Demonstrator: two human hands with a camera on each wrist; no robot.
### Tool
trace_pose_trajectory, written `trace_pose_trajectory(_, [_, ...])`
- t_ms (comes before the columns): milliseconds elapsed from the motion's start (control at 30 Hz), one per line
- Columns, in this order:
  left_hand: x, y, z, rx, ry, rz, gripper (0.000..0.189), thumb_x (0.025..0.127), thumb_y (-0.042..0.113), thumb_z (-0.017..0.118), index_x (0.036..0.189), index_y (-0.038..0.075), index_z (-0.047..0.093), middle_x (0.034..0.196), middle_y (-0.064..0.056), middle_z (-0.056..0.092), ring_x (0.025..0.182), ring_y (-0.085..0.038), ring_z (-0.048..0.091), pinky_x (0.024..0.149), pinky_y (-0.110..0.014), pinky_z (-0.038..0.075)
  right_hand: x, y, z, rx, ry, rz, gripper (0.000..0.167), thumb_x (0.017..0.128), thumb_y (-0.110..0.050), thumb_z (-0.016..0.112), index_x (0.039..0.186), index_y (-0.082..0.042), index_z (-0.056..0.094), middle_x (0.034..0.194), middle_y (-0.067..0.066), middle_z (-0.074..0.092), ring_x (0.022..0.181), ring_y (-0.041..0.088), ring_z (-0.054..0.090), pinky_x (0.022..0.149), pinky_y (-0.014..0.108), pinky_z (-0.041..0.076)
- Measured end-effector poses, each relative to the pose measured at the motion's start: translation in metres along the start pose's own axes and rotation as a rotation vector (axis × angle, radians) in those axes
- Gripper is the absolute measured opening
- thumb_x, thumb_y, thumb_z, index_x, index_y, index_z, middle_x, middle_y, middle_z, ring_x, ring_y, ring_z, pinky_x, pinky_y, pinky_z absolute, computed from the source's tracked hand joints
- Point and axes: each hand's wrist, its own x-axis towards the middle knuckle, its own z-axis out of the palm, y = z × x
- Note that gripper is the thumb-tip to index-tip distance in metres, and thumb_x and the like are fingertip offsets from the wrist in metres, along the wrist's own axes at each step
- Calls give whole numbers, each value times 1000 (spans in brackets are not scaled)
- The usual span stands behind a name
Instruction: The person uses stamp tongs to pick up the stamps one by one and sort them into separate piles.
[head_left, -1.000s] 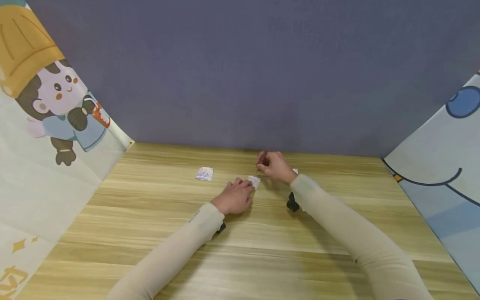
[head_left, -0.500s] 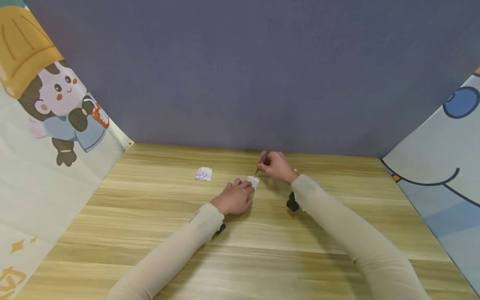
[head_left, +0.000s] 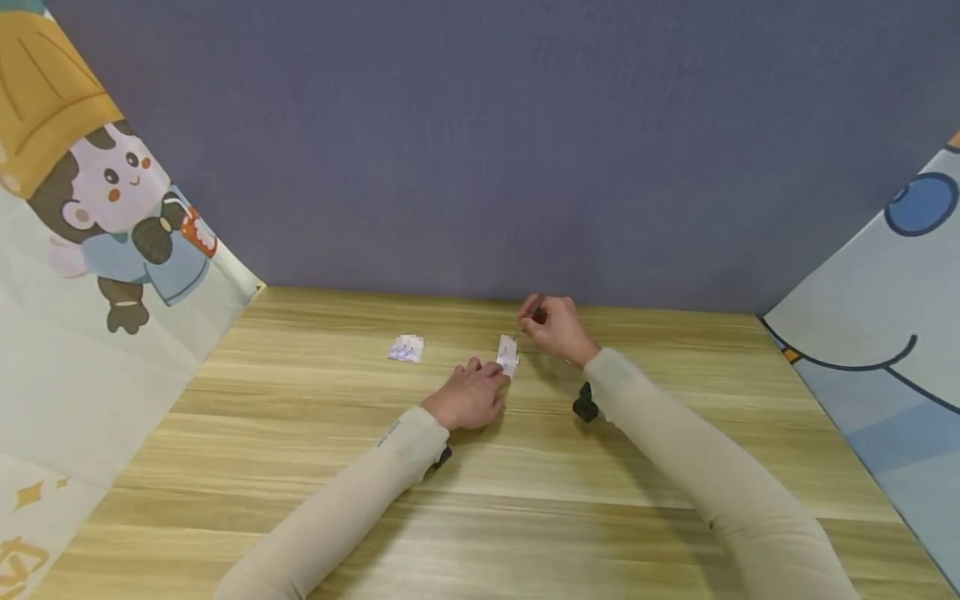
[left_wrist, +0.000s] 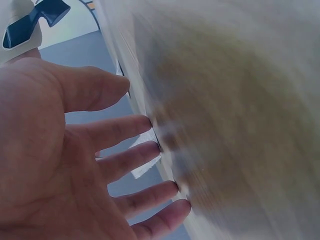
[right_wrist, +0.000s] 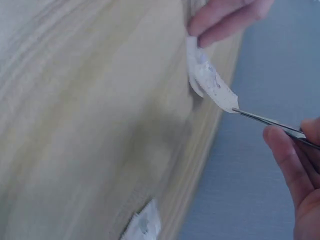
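A small white packet point(head_left: 507, 348) with bluish print lies near the table's back edge. My left hand point(head_left: 471, 396) holds its near end down with the fingertips, the fingers fairly straight in the left wrist view. My right hand point(head_left: 557, 327) pinches metal tweezers point(right_wrist: 267, 121) between thumb and fingers. In the right wrist view the tweezer tips meet a corner of the packet's zigzag-cut end point(right_wrist: 220, 94), which is raised off the table. A second white layer point(right_wrist: 194, 80) curls beneath it. My left fingers point(right_wrist: 220, 22) cover the packet's other end.
Several similar packets point(head_left: 406, 348) lie overlapped to the left. Another white packet point(right_wrist: 145, 223) shows in the right wrist view, on the table near my right hand. A grey-blue panel point(head_left: 480, 150) rises behind the wooden table point(head_left: 480, 508), with printed sheets at both sides.
My right hand has moved slightly up and right with the tweezers. The packet's far end has come up with them, so more of it shows. My left hand has stayed put.
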Motion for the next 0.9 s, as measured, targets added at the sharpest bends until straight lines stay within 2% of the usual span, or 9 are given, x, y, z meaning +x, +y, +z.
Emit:
trace_pose_trajectory(133, [5,-2,-3,-7,1,-17,44,97,28,50,139,14,49,144,-6,38,124,-27,36,102,-49,32,6,0,-8,8,1,-20,5,91,-10,62,88,-12,66,75,0,64,63,20,61,54,31,49])
trace_pose_trajectory(400, [13,-8,-14,-43,30,-65,48,96,28,52,140,11,46,145,-6,38,126,-26,35,104,-48,29,21,2,-22,-7,45,-96,6,90,-10,64,87,-6,68,73,2,66,58,11,58,53,30,49])
trace_pose_trajectory(667, [19,-19,-22,-70,89,-127,50,97,27,50,143,10,42,145,-9,36,131,-28,32,104,-49,28,37,8,-27,50,32,-117,5,89,-9,66,88,-5,68,74,1,65,62,24,63,53,30,50])
trace_pose_trajectory(900, [21,-33,-29,-64,141,-179,51,96,27,53,141,7,43,144,-12,38,129,-31,33,102,-50,30,51,8,-26,91,18,-136,4,89,-10,66,91,-7,68,76,1,65,64,23,63,54,30,51])
